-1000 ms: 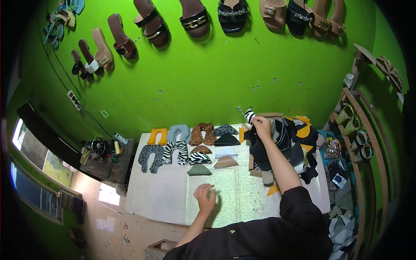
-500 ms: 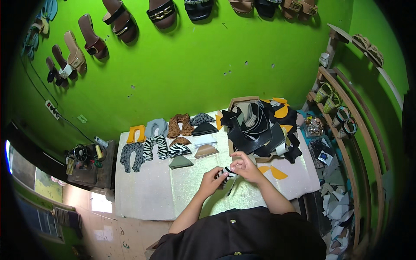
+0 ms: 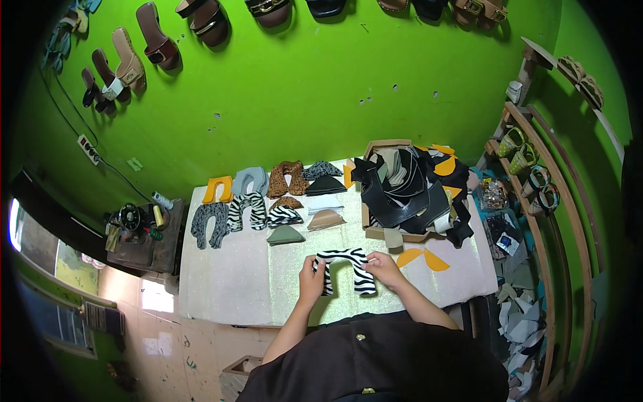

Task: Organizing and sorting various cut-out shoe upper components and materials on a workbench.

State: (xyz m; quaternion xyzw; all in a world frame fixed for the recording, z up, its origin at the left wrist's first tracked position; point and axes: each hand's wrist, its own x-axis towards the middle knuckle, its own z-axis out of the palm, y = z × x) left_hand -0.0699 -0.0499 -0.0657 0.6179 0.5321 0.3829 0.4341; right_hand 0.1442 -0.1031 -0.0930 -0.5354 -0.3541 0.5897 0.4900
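Clock positions are read from the zebra-print piece (image 3: 345, 254), with twelve toward the green wall (image 3: 301, 100). The piece is an inverted U, arch toward twelve and both legs toward six, held over the near half of the pale table (image 3: 234, 281); from here I cannot tell whether its leg ends touch the surface. The left hand (image 3: 311, 278) grips the leg at nine o'clock, fingers closed on its outer edge. The right hand (image 3: 382, 269) pinches the opposite leg at three o'clock, near the arch. At ten o'clock lie a green pile (image 3: 286, 235) and, beyond it, a zebra-print stack (image 3: 248, 201) of matching U shape. A brown spotted stack (image 3: 287, 169) sits at eleven. A tan pile (image 3: 326, 220) is between eleven and twelve. At one o'clock stands a cardboard box (image 3: 392, 143) heaped with mostly black scraps (image 3: 395, 201). Two orange pieces (image 3: 432, 260) lie at three, just beyond the right hand.
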